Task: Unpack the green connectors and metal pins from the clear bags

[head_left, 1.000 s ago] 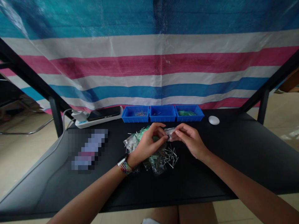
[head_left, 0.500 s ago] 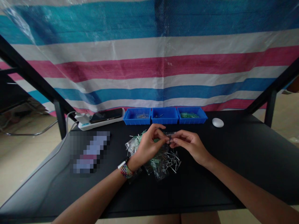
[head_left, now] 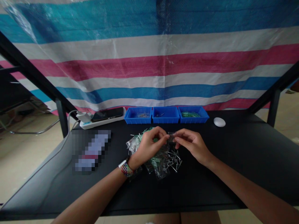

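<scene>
Between my two hands is a small clear plastic bag, stretched flat above the table. My left hand pinches its left edge between thumb and fingertip. On the other side my right hand grips the bag's right edge in the same way. Below them lies a heap of clear bags, some with green pieces inside, partly hidden by my left hand. Loose thin metal pins are scattered at the heap's right side, just under my right fingertips.
Three blue bins stand in a row behind: the left bin and middle bin hold a few small pieces, the right bin green ones. A white mouse-like object, a power strip with a phone, and a blurred-out item lie around.
My right hand has shifted slightly right, away from my left fingertips, and more of the clear bag shows between them. The whole view has drifted a little.
</scene>
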Available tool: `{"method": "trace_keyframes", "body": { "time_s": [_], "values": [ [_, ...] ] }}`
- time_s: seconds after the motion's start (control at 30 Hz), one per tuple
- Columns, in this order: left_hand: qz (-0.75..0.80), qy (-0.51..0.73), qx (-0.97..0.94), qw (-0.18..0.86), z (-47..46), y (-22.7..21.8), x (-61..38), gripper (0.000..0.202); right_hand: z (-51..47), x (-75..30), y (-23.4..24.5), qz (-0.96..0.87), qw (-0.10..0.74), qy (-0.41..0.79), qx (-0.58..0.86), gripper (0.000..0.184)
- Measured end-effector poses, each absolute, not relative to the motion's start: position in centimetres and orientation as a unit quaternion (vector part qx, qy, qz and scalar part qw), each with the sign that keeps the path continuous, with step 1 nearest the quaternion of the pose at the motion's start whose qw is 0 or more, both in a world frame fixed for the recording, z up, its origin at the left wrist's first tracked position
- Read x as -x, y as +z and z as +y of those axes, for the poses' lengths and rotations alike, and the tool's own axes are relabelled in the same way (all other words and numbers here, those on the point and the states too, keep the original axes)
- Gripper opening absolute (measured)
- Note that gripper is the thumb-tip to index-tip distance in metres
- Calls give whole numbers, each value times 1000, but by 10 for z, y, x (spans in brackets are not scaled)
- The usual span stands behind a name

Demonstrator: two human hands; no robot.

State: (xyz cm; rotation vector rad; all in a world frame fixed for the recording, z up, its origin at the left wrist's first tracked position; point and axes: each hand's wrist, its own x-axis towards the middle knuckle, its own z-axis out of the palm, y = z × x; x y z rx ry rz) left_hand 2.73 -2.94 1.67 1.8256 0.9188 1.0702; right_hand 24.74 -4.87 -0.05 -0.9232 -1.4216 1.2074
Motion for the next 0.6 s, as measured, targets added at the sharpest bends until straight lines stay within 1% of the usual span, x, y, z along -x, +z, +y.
{"method": "trace_keyframes", "body": {
  "time_s": [0.1, 0.13, 0.2, 0.27, 0.4, 0.5, 0.53, 0.6],
  "values": [
    [360, 380, -746, 412, -31, 17, -23, 57, -50, -248, 2, -619, 508, 467, 375, 17],
    [356, 369, -744, 429, -32, 17, -22, 62, -51, -249, 2, -629, 511, 456, 368, 16],
    [350, 361, -734, 457, -32, 16, -22, 66, -52, -249, 3, -648, 516, 437, 351, 16],
    [346, 360, -732, 464, -31, 16, -22, 61, -53, -249, 2, -666, 517, 415, 343, 17],
    [341, 375, -737, 446, -30, 18, -25, 42, -53, -249, -1, -692, 518, 356, 354, 19],
    [349, 399, -727, 437, -31, 19, -27, 34, -53, -248, -3, -670, 535, 364, 364, 21],
    [351, 403, -722, 439, -31, 19, -27, 33, -53, -248, -3, -652, 545, 381, 365, 29],
    [350, 408, -715, 447, -31, 19, -28, 31, -52, -248, -2, -611, 560, 428, 361, 50]
  ]
}}
